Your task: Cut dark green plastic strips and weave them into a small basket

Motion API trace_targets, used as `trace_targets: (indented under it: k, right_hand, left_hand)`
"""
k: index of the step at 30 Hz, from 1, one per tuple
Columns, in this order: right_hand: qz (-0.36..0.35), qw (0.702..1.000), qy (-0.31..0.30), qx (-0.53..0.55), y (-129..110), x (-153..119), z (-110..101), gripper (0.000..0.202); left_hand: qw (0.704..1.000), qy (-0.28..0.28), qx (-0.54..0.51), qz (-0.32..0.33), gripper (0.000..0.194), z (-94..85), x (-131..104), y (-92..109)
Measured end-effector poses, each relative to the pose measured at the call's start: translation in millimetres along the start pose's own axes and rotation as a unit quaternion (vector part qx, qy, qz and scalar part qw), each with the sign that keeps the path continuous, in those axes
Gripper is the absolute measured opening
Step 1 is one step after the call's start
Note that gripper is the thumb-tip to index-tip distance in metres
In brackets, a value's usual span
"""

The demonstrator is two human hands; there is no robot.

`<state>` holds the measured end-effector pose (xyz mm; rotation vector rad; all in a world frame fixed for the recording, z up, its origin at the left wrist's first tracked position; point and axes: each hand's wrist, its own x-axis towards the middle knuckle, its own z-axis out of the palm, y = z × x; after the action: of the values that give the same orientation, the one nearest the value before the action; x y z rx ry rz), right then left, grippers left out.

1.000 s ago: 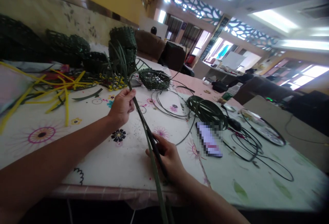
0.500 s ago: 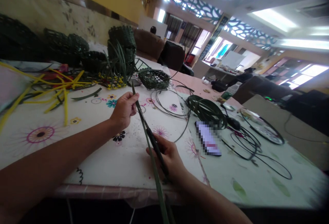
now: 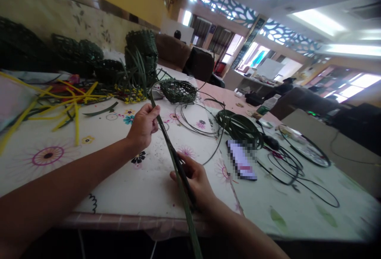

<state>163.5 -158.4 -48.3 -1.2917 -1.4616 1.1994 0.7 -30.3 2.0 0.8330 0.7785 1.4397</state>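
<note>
Flowered tablecloth (image 3: 125,179) lies beneath; the left hand (image 3: 143,126) pinches a green strip (image 3: 166,142) taut, while the right hand (image 3: 195,183) grips a dark tool (image 3: 181,175) against it; steady tension seems wise.

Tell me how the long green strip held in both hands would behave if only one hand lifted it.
The green strip would probably droop: it is long, thin and flat, and runs straight only between the left hand and the right hand. It looks light. Past the left hand its end curves over, which suggests springy, not limp, material.
</note>
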Motion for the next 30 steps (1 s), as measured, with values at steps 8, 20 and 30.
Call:
trace_targets:
  k: [8,20,30]
  right_hand:
    - [-0.015,1.000,-0.005,-0.001,-9.0,-0.9,1.2,0.049]
    - [-0.005,1.000,-0.005,0.018,-1.6,-0.2,1.6,0.048]
    - [-0.024,1.000,-0.013,0.003,-9.4,-1.1,0.8,0.030]
  left_hand:
    - [1.000,0.002,-0.001,-0.019,0.033,-1.5,2.3,-1.1]
    - [0.999,-0.008,-0.025,-0.031,0.033,-1.8,5.4,-0.5]
    - [0.999,-0.004,-0.021,-0.043,0.033,-0.4,1.8,-3.5]
